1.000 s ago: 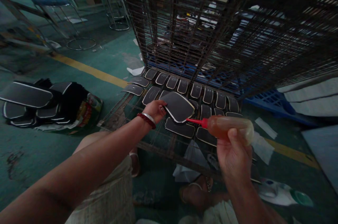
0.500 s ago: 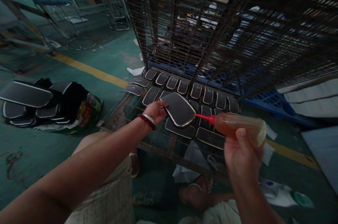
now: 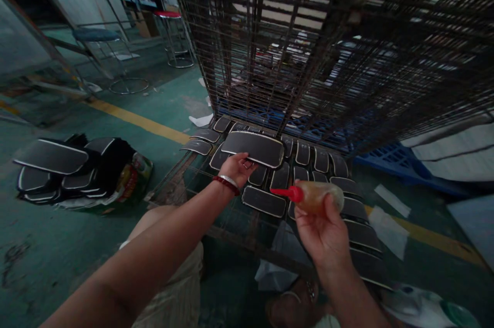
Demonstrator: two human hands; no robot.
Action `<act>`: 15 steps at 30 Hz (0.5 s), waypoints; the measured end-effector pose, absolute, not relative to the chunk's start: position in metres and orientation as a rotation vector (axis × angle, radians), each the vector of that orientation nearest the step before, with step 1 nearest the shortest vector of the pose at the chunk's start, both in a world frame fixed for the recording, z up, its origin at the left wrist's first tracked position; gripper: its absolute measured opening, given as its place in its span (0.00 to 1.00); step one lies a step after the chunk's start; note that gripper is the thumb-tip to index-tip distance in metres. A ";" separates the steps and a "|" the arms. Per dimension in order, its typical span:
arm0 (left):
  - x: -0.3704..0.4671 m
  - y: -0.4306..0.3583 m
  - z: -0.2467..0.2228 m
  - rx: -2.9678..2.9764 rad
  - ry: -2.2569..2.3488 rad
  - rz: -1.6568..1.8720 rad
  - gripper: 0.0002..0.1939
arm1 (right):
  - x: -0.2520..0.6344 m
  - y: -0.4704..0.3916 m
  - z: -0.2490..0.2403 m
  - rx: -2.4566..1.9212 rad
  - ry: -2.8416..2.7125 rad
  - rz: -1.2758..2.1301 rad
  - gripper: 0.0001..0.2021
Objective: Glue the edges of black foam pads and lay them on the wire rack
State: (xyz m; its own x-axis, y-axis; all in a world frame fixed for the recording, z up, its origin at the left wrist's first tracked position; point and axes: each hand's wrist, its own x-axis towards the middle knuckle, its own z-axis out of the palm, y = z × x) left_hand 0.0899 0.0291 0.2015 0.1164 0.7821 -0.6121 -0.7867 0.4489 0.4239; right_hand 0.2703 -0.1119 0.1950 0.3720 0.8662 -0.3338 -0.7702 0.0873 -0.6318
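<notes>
My left hand (image 3: 240,167) pinches the near edge of a dark grey panel (image 3: 252,148) with rounded corners and a pale rim. The panel is held above a wire rack (image 3: 227,217) where several similar panels lie in rows, one of them a long panel (image 3: 264,201) at the front. In my right hand (image 3: 322,230) is a squeeze bottle (image 3: 318,196) of amber liquid, its red nozzle pointing left. The nozzle tip is below the held panel and apart from it in the picture.
At left, a green sack (image 3: 137,178) carries a stack of dark panels (image 3: 52,155). Tall wire racks (image 3: 262,50) rise behind, over a blue pallet (image 3: 386,155). Stools, one with a red seat (image 3: 168,14), stand at the back left. A plastic bottle (image 3: 428,307) lies at lower right.
The held panel has turned to lie more lengthwise and moved slightly away from me. My right hand has drawn the bottle left and down, so its nozzle is off the panel's edge.
</notes>
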 end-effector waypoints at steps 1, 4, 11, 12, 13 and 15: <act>0.095 0.027 0.202 -0.007 0.863 1.150 0.09 | 0.264 -0.112 0.196 -0.826 -0.140 1.256 0.19; 0.112 0.018 0.207 -0.016 0.791 1.136 0.09 | 0.241 -0.110 0.196 -0.767 -0.111 1.344 0.18; 0.133 -0.001 0.219 0.077 0.713 0.709 0.16 | 0.215 -0.084 0.202 -0.632 -0.111 1.365 0.17; 0.135 -0.003 0.220 0.084 0.704 0.682 0.18 | 0.215 -0.081 0.203 -0.625 -0.113 1.358 0.17; 0.136 -0.005 0.220 0.092 0.697 0.684 0.18 | 0.214 -0.079 0.204 -0.623 -0.115 1.351 0.17; 0.136 -0.012 0.216 0.138 0.686 0.764 0.14 | 0.216 -0.078 0.205 -0.626 -0.135 1.344 0.17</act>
